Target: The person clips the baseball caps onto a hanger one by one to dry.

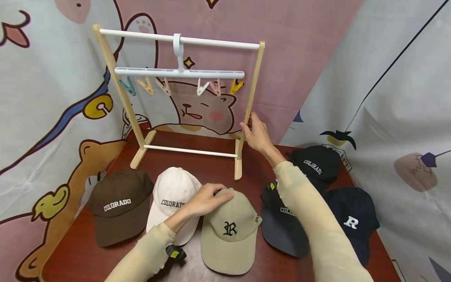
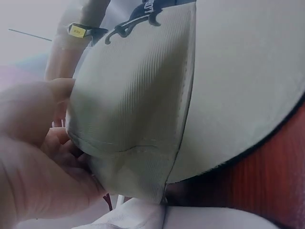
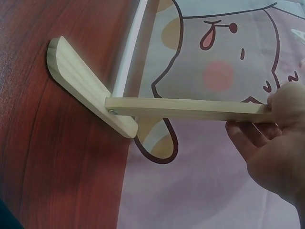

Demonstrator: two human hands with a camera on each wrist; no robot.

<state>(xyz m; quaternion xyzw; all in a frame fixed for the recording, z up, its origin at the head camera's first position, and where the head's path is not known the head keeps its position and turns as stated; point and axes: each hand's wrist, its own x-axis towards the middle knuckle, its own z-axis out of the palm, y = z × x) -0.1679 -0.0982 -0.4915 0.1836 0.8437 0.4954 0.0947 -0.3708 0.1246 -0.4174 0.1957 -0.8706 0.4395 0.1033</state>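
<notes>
My left hand grips the top of a beige cap with a black R on its front. In the left wrist view, fingers lie at the crown and the brim points away from the hand. Farther back, my right hand holds the right wooden post of a rack, its thumb and fingers on either side of the post in the right wrist view. From the rack's top bar hangs a white hanger with several coloured clips, including a yellow clip.
Left of the beige cap lie a white cap and a brown cap. At the right are a black cap, a dark grey-brimmed cap and a navy cap. A printed cloth stands behind the red-brown table.
</notes>
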